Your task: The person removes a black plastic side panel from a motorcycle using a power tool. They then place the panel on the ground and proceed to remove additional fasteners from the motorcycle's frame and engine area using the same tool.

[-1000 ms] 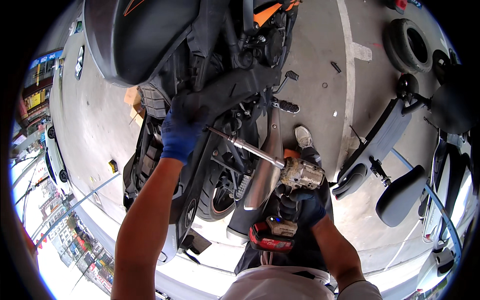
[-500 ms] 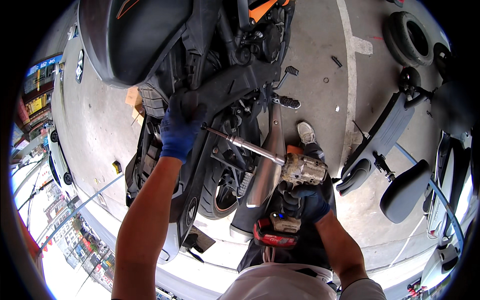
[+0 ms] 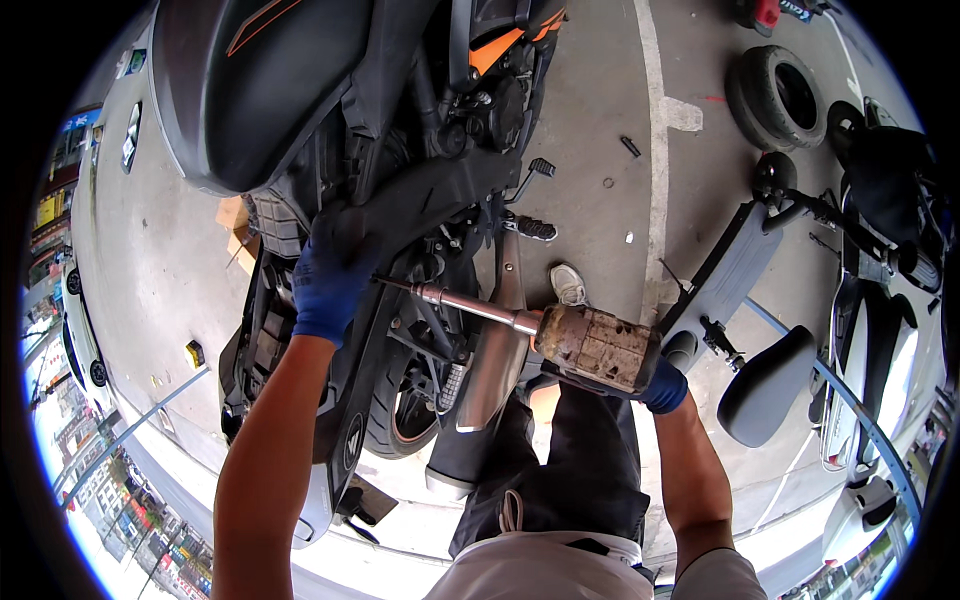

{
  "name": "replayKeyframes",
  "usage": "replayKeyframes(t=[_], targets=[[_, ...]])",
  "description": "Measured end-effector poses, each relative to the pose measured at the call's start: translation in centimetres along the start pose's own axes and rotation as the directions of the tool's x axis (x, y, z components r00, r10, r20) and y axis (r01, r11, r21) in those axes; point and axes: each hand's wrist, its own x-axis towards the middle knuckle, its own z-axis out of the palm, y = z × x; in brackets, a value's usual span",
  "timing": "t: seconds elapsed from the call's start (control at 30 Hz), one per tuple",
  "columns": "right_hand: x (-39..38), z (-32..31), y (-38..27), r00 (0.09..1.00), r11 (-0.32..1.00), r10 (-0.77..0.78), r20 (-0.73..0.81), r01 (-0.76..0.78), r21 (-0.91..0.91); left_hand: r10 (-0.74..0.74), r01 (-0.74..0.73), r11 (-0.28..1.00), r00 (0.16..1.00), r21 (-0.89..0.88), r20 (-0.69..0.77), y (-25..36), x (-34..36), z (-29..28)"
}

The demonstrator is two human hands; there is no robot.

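A black motorcycle [image 3: 250, 90] with orange trim stands in front of me. My left hand [image 3: 335, 275], in a blue glove, grips the rear end of a long black plastic side panel [image 3: 435, 195]; some of its fingers are hard to see against the dark plastic. In my right hand [image 3: 666, 386], also gloved, is a dirty cordless impact wrench [image 3: 600, 345], whose body hides most of the fingers. From its nose a long metal extension bar [image 3: 480, 308] points left, its thin tip ending close beside my left hand. Whether the tip touches anything, I cannot tell.
The silver exhaust [image 3: 490, 385] and rear tire [image 3: 390, 405] lie below the bar. To the right are a scooter footboard [image 3: 725, 265], a dark seat [image 3: 768, 388] and stacked tires [image 3: 785, 95]. A cardboard box [image 3: 236, 225] sits beyond the motorcycle.
The impact wrench has turned and come up toward the view, so its red battery no longer shows. The bar lies flatter. My left hand keeps its place on the panel; the whole view has shifted.
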Motion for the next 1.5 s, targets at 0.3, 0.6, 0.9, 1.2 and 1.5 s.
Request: replayKeyframes(t=[0.3,0.6,0.9,1.2,1.5], targets=[[1.2,0.0,-0.3,0.989,0.988,0.140,0.041,-0.143,0.060,-0.038,0.043,0.996,0.997,-0.076,0.062,0.3,-0.2,0.0],[2.6,-2.5,-0.9,0.972,0.897,0.093,0.218,-0.177,0.406,-0.074,0.108,0.840,0.994,-0.532,0.085,-1.9,-0.9,1.5],[4.6,-2.9,-2.9,0.890,0.771,0.397,0.225,-0.456,0.445,-0.070,0.065,0.994,0.996,0.086,0.056,0.4,0.0,-0.1],[6.9,-2.7,-5.2,0.959,0.931,0.102,0.266,0.003,-0.366,-0.025,0.017,0.985,0.999,0.170,0.040,1.8,0.1,-0.5],[7.5,-3.4,-5.4,0.955,0.889,0.019,0.296,0.120,-0.442,-0.097,0.082,0.993,0.976,0.083,0.195,0.2,-0.3,-0.7]])
